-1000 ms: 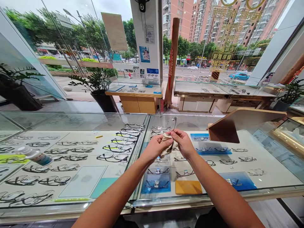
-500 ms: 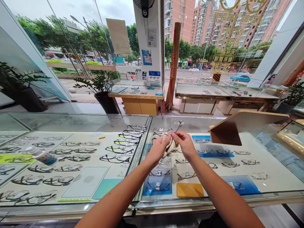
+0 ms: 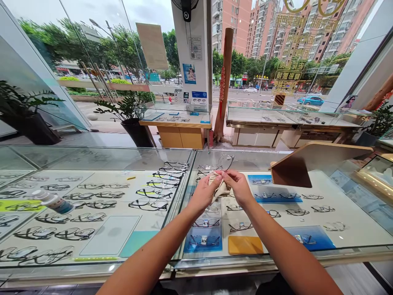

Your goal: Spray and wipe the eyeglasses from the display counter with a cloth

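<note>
- Mid-frame, we see thin-rimmed eyeglasses (image 3: 231, 163) poking up above the hands, clear-lensed with a dark edge.
- The left hand (image 3: 203, 191) is closed, pinching a crumpled beige cloth (image 3: 220, 191).
- The right hand (image 3: 238, 187), fingers curled, pinches the eyeglasses beside it.
- Fingers and cloth hide the eyeglasses' lower part from us.
- Below lies a glass showcase (image 3: 356, 223).
</note>
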The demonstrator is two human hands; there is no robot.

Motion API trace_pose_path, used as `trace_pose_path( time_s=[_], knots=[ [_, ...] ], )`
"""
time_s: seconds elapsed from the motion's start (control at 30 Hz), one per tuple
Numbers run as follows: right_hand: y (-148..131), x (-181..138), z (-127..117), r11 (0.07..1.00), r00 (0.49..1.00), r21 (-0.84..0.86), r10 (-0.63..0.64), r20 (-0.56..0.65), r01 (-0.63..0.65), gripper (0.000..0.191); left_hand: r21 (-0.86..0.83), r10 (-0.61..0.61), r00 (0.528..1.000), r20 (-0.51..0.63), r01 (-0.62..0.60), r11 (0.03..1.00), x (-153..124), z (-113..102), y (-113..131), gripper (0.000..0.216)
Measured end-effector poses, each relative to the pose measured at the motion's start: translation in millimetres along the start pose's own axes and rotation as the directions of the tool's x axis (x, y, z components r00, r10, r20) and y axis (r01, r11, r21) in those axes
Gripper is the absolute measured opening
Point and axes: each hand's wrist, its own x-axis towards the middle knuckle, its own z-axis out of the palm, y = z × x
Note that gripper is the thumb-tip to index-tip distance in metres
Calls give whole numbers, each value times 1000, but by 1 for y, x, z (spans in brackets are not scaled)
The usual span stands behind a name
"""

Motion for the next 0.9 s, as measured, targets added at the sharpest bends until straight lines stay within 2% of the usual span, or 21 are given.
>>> trace_pose_path(
  time_s=[0.13, 0.3, 0.43, 0.53, 0.6, 0.67, 0.77, 0.9],
  knots=[
    [0, 0, 1, 1000, 1000, 28, -1, 13, 1, 27, 58, 51, 997, -51, -48, 997, 1, 0, 1, 60],
    [3, 2, -2, 995, 999, 94, 44, -29, -41, 26, 182, 75, 997, 3, -75, 980, 2, -7, 4, 62],
    [1, 4, -5, 985, 994, 154, 91, -55, -82, 27, 168, 18, 993, 117, -38, 985, 3, -13, 5, 60],
    [-2, 5, -6, 974, 990, 198, 124, -62, -110, 30, 98, -36, 971, 238, 13, 995, 2, -14, 8, 58],
    [-4, 4, -5, 966, 988, 224, 143, -66, -125, 32, 71, -44, 961, 275, 25, 997, 1, -13, 9, 62],
    [-5, 3, -2, 960, 987, 245, 152, -60, -133, 32, 78, -20, 971, 237, 2, 997, 0, -11, 8, 65],
    [-4, 0, 4, 952, 989, 277, 145, -38, -129, 30, 142, 61, 993, 97, -75, 987, -1, -7, 3, 63],
    [-2, -2, 8, 955, 992, 277, 122, -34, -108, 31, 245, 127, 992, -22, -118, 962, 1, -8, -1, 64]
  ],
)
